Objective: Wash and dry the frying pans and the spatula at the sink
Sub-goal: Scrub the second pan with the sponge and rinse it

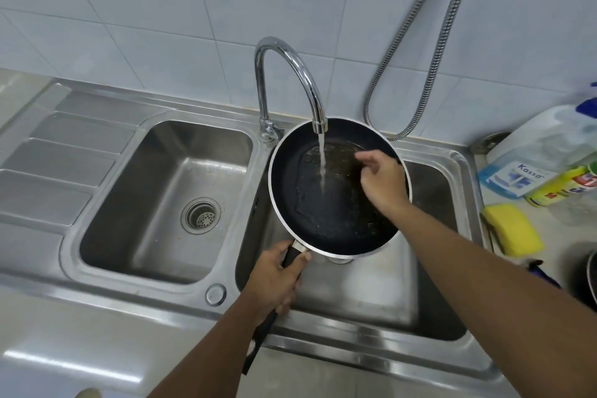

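A black non-stick frying pan (310, 216) with a pale rim is held over the right sink basin (361, 287), under the chrome tap (284, 74). Water runs from the spout onto the pan's inside and pools there. My left hand (274, 281) grips the pan's black handle close to the rim. My right hand (381, 181) is inside the pan at its right side, fingers loosely bent and touching the wet surface, holding nothing. A dark pan edge (589, 281) shows at the far right. No spatula is in view.
The left basin (155, 191) has a drain strainer, with a ribbed draining board (55, 155) beside it. A yellow sponge (513, 229) lies on the right counter. Behind it stand a plastic bottle (549, 136) and packaged cloths (520, 178). A metal hose (420, 52) hangs on the tiled wall.
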